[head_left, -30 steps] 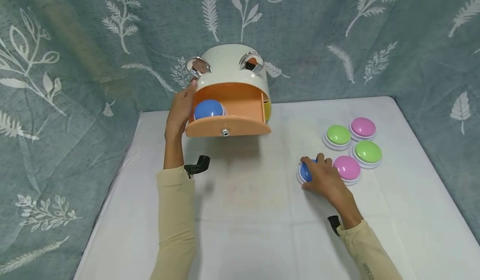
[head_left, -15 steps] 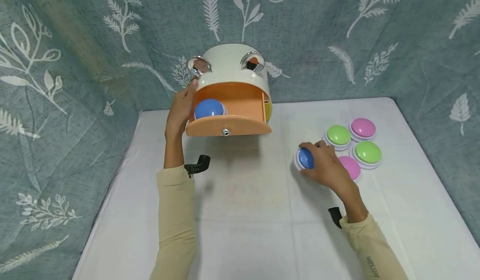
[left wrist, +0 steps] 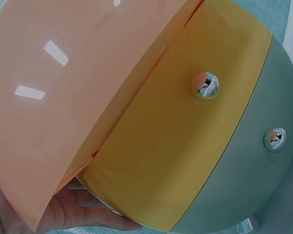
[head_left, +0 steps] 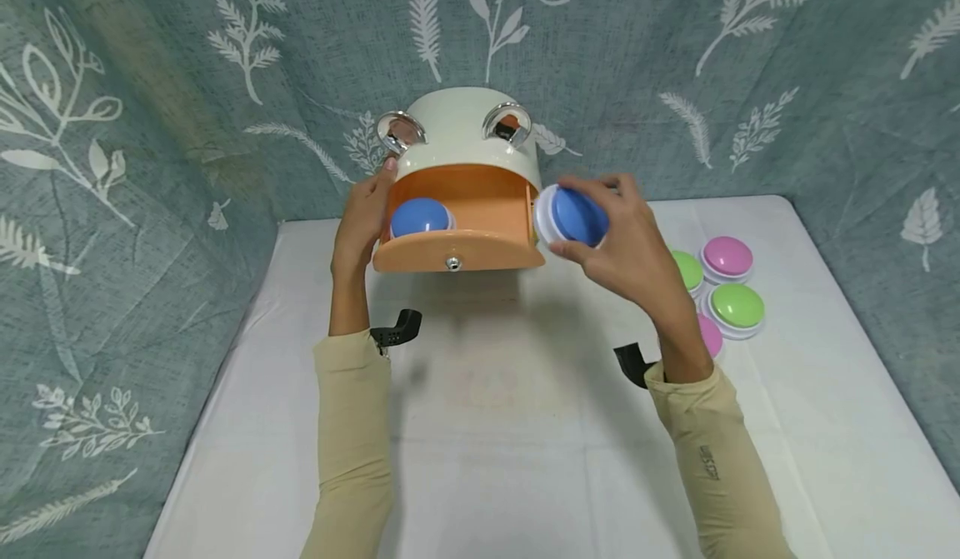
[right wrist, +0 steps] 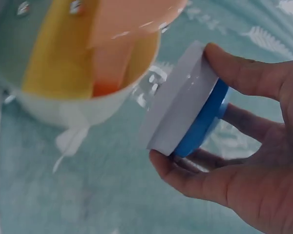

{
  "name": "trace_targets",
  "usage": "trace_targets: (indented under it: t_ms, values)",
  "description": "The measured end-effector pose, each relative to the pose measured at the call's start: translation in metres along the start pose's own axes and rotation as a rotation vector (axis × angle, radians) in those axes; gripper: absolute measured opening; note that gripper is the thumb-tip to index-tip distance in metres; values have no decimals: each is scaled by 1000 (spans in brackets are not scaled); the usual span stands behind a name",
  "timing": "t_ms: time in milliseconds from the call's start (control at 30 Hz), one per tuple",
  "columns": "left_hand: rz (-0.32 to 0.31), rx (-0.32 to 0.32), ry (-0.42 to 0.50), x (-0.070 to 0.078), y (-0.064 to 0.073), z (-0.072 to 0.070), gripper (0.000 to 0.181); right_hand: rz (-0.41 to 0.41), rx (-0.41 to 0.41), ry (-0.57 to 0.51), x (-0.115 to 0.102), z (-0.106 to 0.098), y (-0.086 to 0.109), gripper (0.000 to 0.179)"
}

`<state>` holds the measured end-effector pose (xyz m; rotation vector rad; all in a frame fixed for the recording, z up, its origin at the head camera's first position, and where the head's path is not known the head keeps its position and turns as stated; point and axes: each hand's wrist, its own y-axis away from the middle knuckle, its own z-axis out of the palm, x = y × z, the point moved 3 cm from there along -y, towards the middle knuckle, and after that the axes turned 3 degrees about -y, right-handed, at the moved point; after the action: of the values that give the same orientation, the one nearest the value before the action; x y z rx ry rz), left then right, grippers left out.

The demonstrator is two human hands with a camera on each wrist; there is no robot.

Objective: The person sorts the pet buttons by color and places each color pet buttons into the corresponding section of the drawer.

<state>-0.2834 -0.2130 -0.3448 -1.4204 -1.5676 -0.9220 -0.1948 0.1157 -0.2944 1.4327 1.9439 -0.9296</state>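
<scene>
My right hand (head_left: 626,238) holds a blue push light with a white base (head_left: 577,216) by its rim, raised and tilted beside the right end of an open orange drawer (head_left: 491,251). In the right wrist view, thumb and fingers pinch the white base (right wrist: 178,105). The drawer belongs to a rounded white cabinet (head_left: 461,130) with two chrome rings on top. A second blue push light (head_left: 420,217) lies in the drawer's left part. My left hand (head_left: 363,217) rests against the cabinet's left side; in the left wrist view its fingers (left wrist: 88,214) show under the cabinet's edge.
Green (head_left: 737,304) and pink (head_left: 727,256) push lights sit together on the white-covered table (head_left: 487,459) at the right, partly behind my right forearm. Yellow (left wrist: 171,117) and green (left wrist: 234,156) drawers are closed below the orange one. A leaf-patterned curtain (head_left: 615,34) hangs behind.
My right hand has lifted the blue push light from beside the pink one and carried it up and left to the drawer's right end. My left hand has stayed in place.
</scene>
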Motion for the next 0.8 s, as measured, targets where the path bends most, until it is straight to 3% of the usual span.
trace_targets:
  t_ms: [233, 533, 800]
  values:
    - [12, 13, 15, 1, -1, -1, 54, -131, -40, -50, -27, 20, -41, 64]
    - [12, 18, -5, -2, 1, -1, 54, -95, -144, -47, -34, 46, -62, 61]
    - [6, 15, -22, -2, 1, -2, 53, -121, -233, 44, -35, 58, -75, 50]
